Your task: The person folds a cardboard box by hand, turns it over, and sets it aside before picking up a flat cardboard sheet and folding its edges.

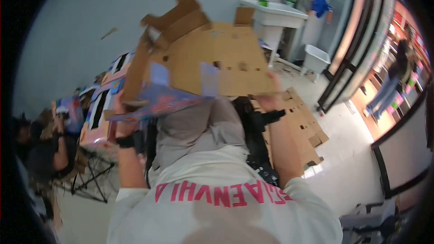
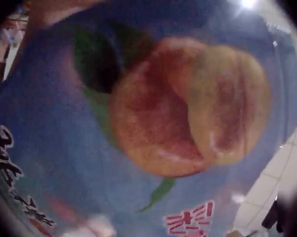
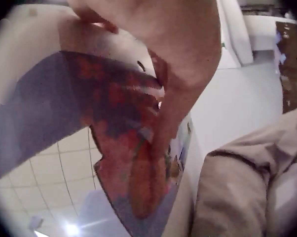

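Note:
A partly unfolded cardboard box (image 1: 190, 63) is held up over the person's lap, its plain brown inside facing the head camera. Its printed outside (image 2: 153, 108) shows blue with peaches in the left wrist view. Brown flaps stand up at its far left, and purple printed flaps fold at its near edge. The left hand (image 1: 120, 104) grips the box's left side, partly hidden by the cardboard. On the near right corner, the right hand (image 1: 271, 95) holds the edge; in the right wrist view its fingers (image 3: 166, 131) lie over the printed side.
A flattened cardboard sheet (image 1: 298, 129) lies on the floor at right. Printed boxes (image 1: 97, 119) are stacked at left, near another seated person (image 1: 49, 153). A white sink (image 1: 275, 13) and a small tub (image 1: 315, 58) stand ahead. Someone stands beyond the doorway (image 1: 393, 72).

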Motion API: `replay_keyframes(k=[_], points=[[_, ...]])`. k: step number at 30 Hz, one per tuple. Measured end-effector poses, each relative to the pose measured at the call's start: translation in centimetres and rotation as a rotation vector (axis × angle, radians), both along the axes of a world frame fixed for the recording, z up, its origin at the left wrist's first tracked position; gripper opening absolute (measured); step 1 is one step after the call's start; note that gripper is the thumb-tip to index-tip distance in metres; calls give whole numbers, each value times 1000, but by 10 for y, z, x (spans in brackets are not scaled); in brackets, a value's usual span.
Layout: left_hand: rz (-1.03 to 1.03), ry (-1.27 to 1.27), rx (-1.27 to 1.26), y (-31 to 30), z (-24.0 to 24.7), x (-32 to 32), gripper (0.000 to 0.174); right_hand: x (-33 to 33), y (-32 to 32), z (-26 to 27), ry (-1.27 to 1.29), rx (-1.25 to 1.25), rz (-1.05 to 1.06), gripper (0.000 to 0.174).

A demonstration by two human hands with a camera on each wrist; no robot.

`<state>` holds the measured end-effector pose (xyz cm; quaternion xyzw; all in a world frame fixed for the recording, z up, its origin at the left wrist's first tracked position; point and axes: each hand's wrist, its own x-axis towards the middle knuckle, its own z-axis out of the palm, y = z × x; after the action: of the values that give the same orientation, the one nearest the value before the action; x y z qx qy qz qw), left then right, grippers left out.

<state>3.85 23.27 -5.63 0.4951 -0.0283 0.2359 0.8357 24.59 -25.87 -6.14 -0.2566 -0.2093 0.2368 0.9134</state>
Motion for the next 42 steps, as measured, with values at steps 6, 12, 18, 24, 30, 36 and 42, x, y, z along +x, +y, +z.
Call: replay_keyframes(k=[6, 12, 18, 24, 30, 36, 42], points=[[201, 108, -209, 7, 4, -8, 52, -9, -10, -2, -35, 211, 127, 52], [-147, -68, -306, 32, -12, -4, 46, -31, -8, -16, -227, -232, 90, 47], [-182, -24, -29, 12, -29, -8, 41, -137, -25, 8, -645, -312, 94, 66], [-282, -43, 177, -84, -16, -13, 48, -147, -32, 37, 180, -74, -33, 46], [-215, 116, 243, -110, -31, 3, 58, -102, -54, -8, 145, -371, -382, 28], [-554, 47, 88, -130, -12, 5, 62, -55, -139, -56, -109, -387, -735, 32], [-513, 107, 101, -117, -24, 8, 58, -69, -258, -145, 53, -448, -612, 38]])
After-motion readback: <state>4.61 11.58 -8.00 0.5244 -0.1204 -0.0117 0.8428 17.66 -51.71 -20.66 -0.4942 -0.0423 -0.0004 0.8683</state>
